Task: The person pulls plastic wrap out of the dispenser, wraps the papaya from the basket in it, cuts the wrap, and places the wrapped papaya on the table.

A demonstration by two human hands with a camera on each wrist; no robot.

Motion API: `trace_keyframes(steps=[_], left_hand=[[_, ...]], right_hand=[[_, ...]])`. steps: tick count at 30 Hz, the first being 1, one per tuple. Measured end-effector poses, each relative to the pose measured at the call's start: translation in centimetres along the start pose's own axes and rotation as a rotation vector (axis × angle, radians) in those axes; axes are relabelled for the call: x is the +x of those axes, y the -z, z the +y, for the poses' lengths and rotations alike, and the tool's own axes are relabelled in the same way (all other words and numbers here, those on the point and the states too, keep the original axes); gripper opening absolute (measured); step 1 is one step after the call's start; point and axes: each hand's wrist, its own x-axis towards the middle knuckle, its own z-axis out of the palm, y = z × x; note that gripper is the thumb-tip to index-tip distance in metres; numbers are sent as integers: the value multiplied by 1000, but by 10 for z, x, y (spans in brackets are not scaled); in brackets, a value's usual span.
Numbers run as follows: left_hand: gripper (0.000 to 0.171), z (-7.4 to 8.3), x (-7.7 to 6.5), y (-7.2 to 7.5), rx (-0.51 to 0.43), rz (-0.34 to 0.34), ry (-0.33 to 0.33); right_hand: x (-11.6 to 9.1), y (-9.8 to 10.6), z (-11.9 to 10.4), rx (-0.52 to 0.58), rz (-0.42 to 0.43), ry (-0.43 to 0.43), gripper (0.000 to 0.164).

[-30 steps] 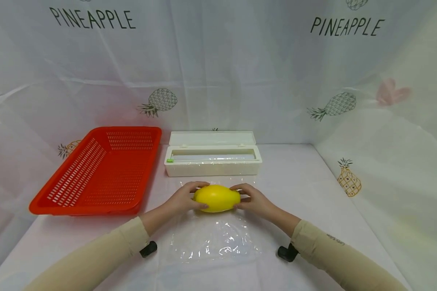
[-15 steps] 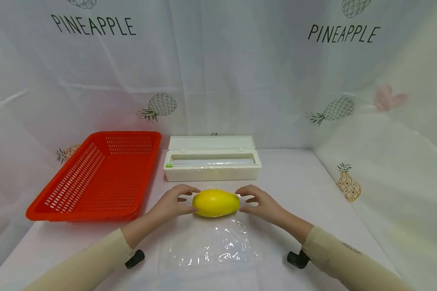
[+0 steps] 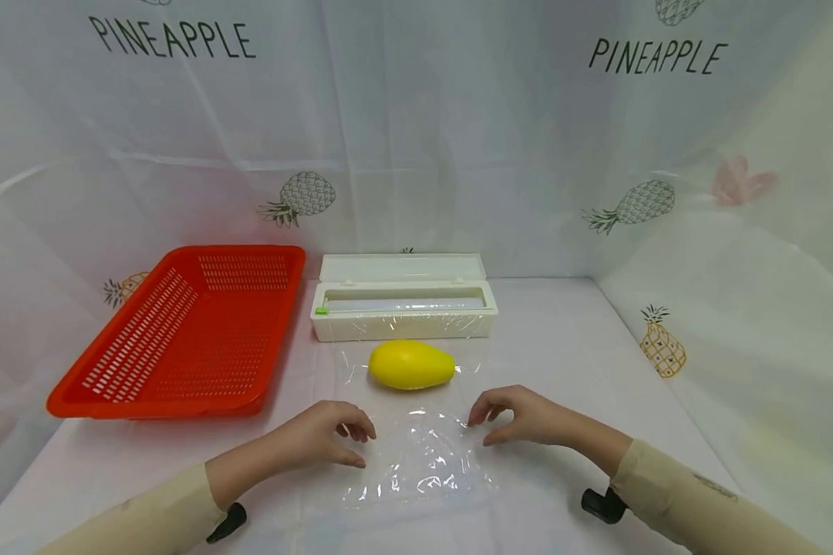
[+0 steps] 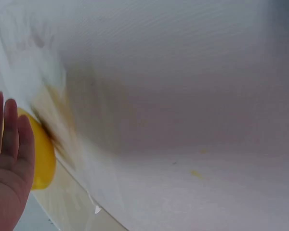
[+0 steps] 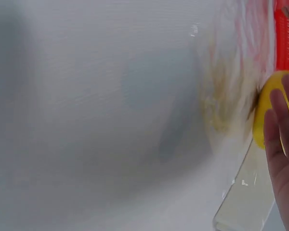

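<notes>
1. Fruit (image 3: 411,364), yellow and papaya-shaped, rests on a sheet of clear film (image 3: 426,462) on the table (image 3: 548,339), close in front of a white cling-film box (image 3: 403,327) with its lid up; we cannot tell whether fruit and box touch
2. Its long axis runs side to side, nearly parallel to the box's long edge, blunt end toward our left, narrower, greener end toward our right
3. Our left hand (image 3: 322,435) is nearer us than the fruit and off to its left, thumb and fingers apart, grasping nothing
4. Our right hand (image 3: 524,418) is nearer us too, out past the narrow end, fingers loosely bent, likewise free of any grasp
5. From each hand the fruit thus lies ahead and inward; neither hand looks clearly nearer, so we judge any reach to it would run forward and in, left to blunt end, right to narrow
6. Near part of the clear film shows between our hands, closer to both than the fruit
7. Red basket (image 3: 139,339) stands to our left, beyond the left forearm
</notes>
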Motion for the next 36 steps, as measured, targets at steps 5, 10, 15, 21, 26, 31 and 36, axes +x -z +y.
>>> trace_keyframes(steps=[5,10,15,21,26,31,36], left_hand=[[30,-5,-11,-9,83,-135,-53],[33,-6,-18,-14,176,-222,-85],[34,-1,-19,-13,246,-269,-32],[36,-2,-20,-13,333,-328,-3],[32,-4,-20,-11,337,-339,-34],[30,-1,-21,-8,328,-322,-48],[30,-1,-22,-5,318,-291,-74]], right_hand=[[-11,-5,4,-56,-91,-17,26],[-16,-8,9,-124,-151,-4,36],[-15,-12,14,-184,-175,-50,45],[-14,-19,26,-283,-181,26,51],[-14,-20,27,-355,-170,97,47],[-16,-19,25,-341,-180,83,41],[-17,-16,22,-306,-164,44,37]])
